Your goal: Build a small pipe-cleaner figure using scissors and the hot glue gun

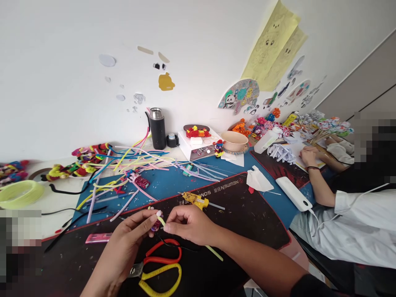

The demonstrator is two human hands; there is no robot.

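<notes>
My left hand (133,231) is closed, its fingertips pinching a small purple-and-pink fuzzy figure (156,225) that is partly hidden by the fingers. My right hand (193,225) is also closed, with thumb and forefinger on a yellow-green pipe cleaner (162,222) that reaches the figure. A straight yellow-green length shows below the right wrist; whether it is the same piece I cannot tell. Just under both hands lie scissors (161,284) with one red and one yellow handle loop. Beyond the right hand, a yellow glue gun (196,199) rests on the black mat (247,222).
Loose pipe cleaners (130,165) spread over the blue mat at the back left, near finished figures (89,159). A black thermos (157,132), a white box (198,154) and a beige bowl (234,141) stand along the wall. A co-worker's arm (321,185) and a white power bank (293,194) are on the right.
</notes>
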